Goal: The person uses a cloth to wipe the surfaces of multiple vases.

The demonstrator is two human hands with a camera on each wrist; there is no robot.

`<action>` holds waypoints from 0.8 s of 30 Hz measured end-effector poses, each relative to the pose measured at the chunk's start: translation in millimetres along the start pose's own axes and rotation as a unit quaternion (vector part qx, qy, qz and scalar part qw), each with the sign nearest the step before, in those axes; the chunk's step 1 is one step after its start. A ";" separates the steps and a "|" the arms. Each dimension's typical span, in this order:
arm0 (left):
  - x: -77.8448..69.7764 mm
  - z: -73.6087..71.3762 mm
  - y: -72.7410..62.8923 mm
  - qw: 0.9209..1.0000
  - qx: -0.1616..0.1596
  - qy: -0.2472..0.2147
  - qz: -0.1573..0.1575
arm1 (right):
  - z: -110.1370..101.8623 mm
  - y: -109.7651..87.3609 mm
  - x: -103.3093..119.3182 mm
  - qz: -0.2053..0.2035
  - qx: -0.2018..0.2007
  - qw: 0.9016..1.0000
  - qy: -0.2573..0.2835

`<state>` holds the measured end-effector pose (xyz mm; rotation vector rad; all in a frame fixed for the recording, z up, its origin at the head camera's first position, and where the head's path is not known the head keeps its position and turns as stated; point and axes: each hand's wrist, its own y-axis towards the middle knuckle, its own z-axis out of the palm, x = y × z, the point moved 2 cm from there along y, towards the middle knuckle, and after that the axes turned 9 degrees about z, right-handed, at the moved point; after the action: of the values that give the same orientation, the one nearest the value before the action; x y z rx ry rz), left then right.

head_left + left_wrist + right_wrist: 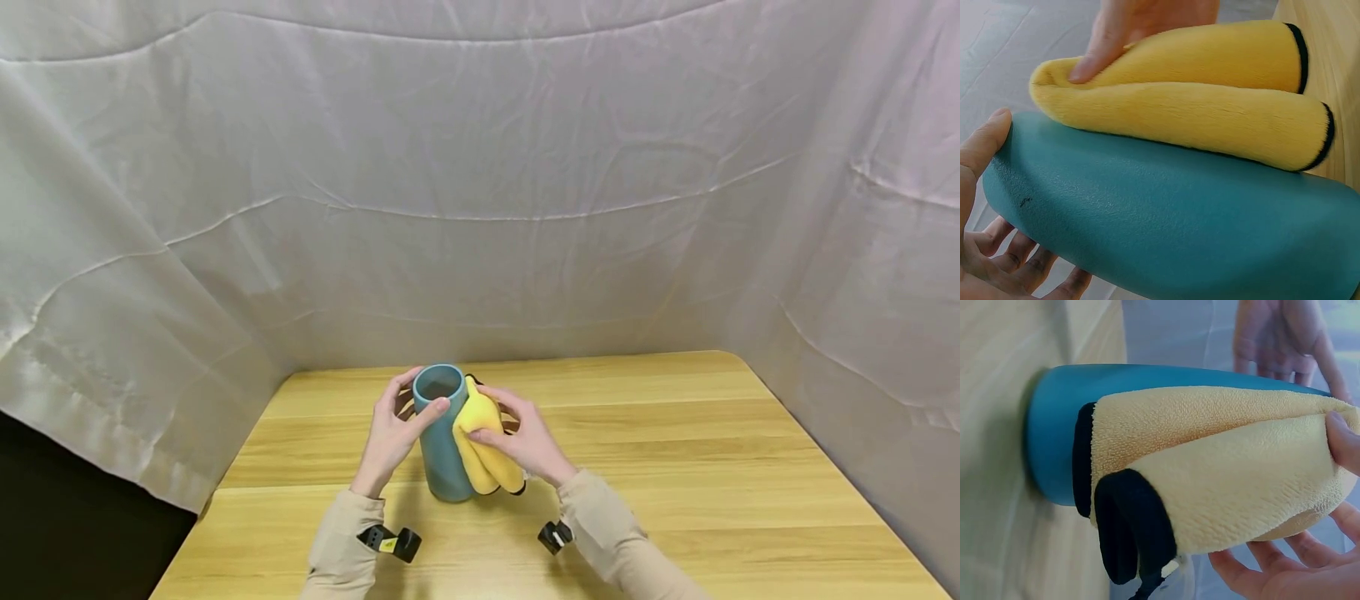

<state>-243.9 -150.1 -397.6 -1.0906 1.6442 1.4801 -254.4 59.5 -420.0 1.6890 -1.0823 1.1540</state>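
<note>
Vase: tall, round, blue-green, open at the top, rim smooth and a shade lighter than the hollow inside. Wall finely pebbled, with a soft sheen; small dark mark on its side, towards the mouth. Stands on its base on the wood-grain table, left of the middle.

Cloth: bright yellow, plush, short dense pile; paler in the right wrist view. Bunched at the top, falling in two thick rolled folds along the vase's right side, against it. Dark binding edges the lower ends, which hang a little above the vase's foot.

Left hand grasping the vase near its mouth: thumb on the near side just below the rim, fingers round the left and far side.

Right hand gripping the cloth's bunched upper part, thumb pressed into the near face, other fingers behind.

Pale, creased fabric hangs beyond the table's far edge.
</note>
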 end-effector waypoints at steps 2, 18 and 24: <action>-0.5 -0.1 -0.1 1.000 0.000 -0.001 -0.001 | 1.0 -1.2 -5.7 0.008 0.001 1.000 0.000; -1.1 0.6 -2.3 1.000 0.006 0.000 -0.001 | 5.1 -12.6 -41.8 0.041 0.029 0.999 -0.013; -1.6 -0.1 -1.5 1.000 0.004 0.001 -0.001 | 4.2 -10.5 -36.8 0.044 0.025 0.999 -0.008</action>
<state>-241.9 -150.0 -396.8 -1.0895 1.6478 1.4713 -251.4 66.4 -457.7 1.7065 -1.1568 1.2332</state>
